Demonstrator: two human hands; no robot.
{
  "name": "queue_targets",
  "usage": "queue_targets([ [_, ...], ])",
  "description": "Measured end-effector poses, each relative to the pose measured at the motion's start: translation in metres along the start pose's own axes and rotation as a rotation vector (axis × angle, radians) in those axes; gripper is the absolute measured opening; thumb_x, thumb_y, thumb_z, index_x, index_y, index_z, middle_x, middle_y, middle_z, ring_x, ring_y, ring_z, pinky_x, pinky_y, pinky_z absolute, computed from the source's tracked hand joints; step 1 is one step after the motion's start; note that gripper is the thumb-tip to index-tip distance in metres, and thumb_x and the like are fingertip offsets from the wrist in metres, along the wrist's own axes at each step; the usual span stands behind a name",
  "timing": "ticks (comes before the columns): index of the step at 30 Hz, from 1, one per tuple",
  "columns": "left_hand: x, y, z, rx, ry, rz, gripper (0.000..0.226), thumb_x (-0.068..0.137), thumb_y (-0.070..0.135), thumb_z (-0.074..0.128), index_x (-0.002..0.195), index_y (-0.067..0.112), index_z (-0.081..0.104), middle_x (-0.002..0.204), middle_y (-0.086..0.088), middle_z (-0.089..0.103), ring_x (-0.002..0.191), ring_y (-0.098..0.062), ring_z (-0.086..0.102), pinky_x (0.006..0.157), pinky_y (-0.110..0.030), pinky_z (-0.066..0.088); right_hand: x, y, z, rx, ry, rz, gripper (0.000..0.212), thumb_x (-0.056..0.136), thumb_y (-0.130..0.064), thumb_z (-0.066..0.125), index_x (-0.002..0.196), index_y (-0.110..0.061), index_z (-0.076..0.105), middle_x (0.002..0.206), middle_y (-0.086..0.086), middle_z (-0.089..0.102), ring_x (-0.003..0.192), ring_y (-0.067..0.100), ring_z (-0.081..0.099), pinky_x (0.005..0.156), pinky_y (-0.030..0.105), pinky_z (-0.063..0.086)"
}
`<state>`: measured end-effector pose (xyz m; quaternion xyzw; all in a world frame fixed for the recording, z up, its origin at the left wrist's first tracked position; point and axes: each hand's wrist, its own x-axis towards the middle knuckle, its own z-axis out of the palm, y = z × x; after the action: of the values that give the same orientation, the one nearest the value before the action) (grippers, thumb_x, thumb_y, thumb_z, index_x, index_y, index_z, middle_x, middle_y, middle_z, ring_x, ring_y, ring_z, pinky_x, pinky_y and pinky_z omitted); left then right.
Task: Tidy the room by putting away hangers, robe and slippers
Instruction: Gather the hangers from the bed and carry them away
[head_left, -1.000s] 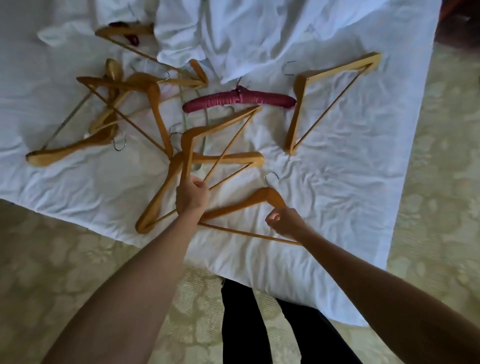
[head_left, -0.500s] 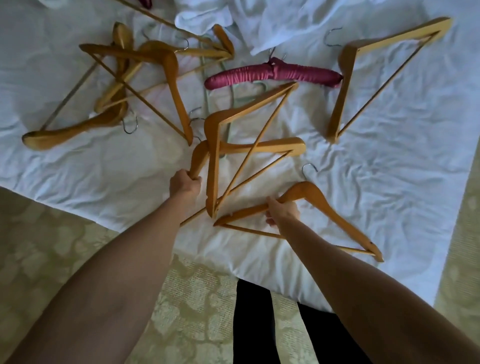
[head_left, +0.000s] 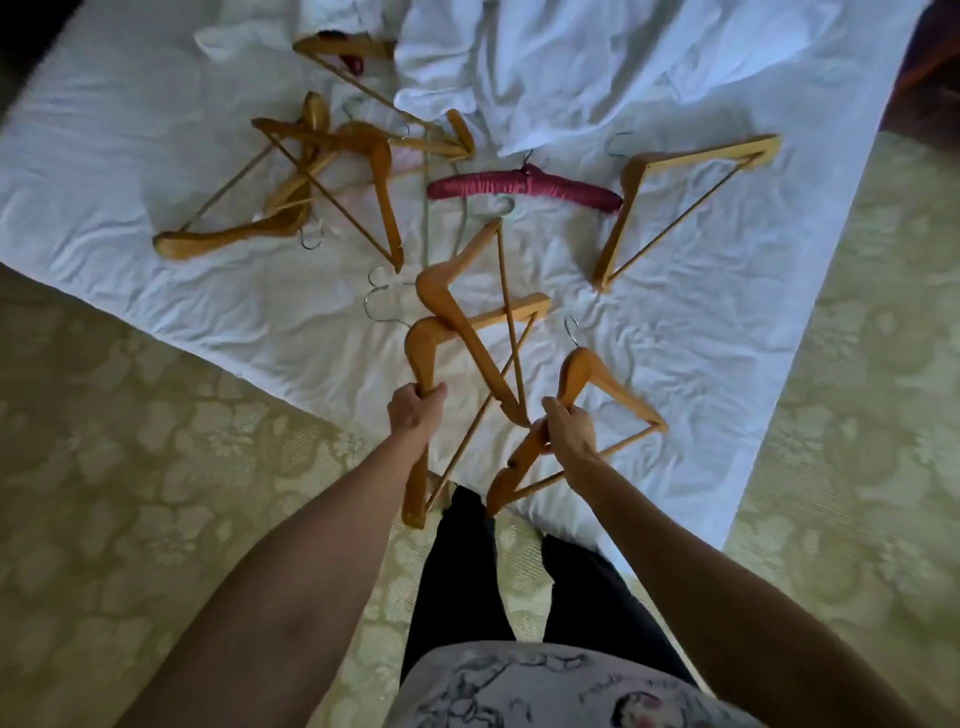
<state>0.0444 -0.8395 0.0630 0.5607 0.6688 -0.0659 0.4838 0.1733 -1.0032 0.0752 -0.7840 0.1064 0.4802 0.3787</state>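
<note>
Near the bed (head_left: 727, 415) edge, my left hand (head_left: 415, 410) gripped two crossed wooden hangers (head_left: 441, 312) and my right hand (head_left: 569, 431) gripped another hanger (head_left: 587, 374), lifted clear for carrying away.

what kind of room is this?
Probably a bedroom, perhaps a hotel room: a bed with a wrinkled white sheet, patterned carpet, and wooden hangers plus one padded red hanger scattered on the bed beside a white garment.
</note>
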Motion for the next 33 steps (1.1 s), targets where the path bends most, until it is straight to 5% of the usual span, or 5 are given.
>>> queue_targets([
  [7,-0.039,0.012,0.042,-0.102,-0.021,0.048,0.040,0.093,0.047,0.063,0.102,0.009,0.068,0.090,-0.011,0.072,0.072,-0.023,0.067,0.061,-0.029,0.049,-0.019,0.014,-0.044,-0.076,-0.076,-0.196,0.032,0.103,-0.032,0.049,0.102,-0.004,0.065,0.076,0.008,0.067,0.067,0.016,0.064,0.062,0.027,0.047],
  [12,-0.002,-0.001,0.074,-0.115,0.009,0.000,0.044,0.095,0.049,0.058,0.105,0.007,0.066,0.103,-0.016,0.071,0.095,-0.033,0.069,0.082,-0.041,0.056,0.020,0.030,-0.054,-0.131,-0.051,-0.247,0.032,0.103,-0.034,0.049,0.096,-0.005,0.061,0.075,0.008,0.067,0.066,0.016,0.063,0.062,0.029,0.047],
  [16,0.037,-0.024,0.088,-0.118,0.011,0.002,0.043,0.098,0.049,0.055,0.107,0.007,0.064,0.098,-0.012,0.067,0.091,-0.029,0.067,0.073,-0.035,0.050,0.054,0.046,-0.050,-0.155,-0.020,-0.292,0.033,0.102,-0.034,0.049,0.093,-0.004,0.060,0.072,0.005,0.064,0.064,0.016,0.061,0.064,0.035,0.050],
  [23,0.051,-0.056,0.098,-0.240,0.032,0.045,0.041,0.095,0.046,0.063,0.067,0.019,0.051,0.061,0.001,0.052,0.053,-0.013,0.047,0.058,-0.032,0.038,0.070,0.071,-0.043,-0.128,0.040,-0.404,0.043,0.086,-0.059,0.044,0.079,-0.017,0.050,0.062,0.001,0.052,0.057,0.017,0.051,0.055,0.040,0.046],
  [33,-0.097,-0.007,0.029,-0.330,0.036,0.073,0.044,0.089,0.037,0.073,0.059,0.007,0.064,0.052,-0.005,0.062,0.045,-0.014,0.057,0.057,-0.028,0.048,-0.070,0.018,-0.081,-0.086,-0.275,-0.537,0.031,0.102,-0.030,0.056,0.094,-0.002,0.065,0.062,0.004,0.049,0.054,0.015,0.045,0.052,0.031,0.037],
])
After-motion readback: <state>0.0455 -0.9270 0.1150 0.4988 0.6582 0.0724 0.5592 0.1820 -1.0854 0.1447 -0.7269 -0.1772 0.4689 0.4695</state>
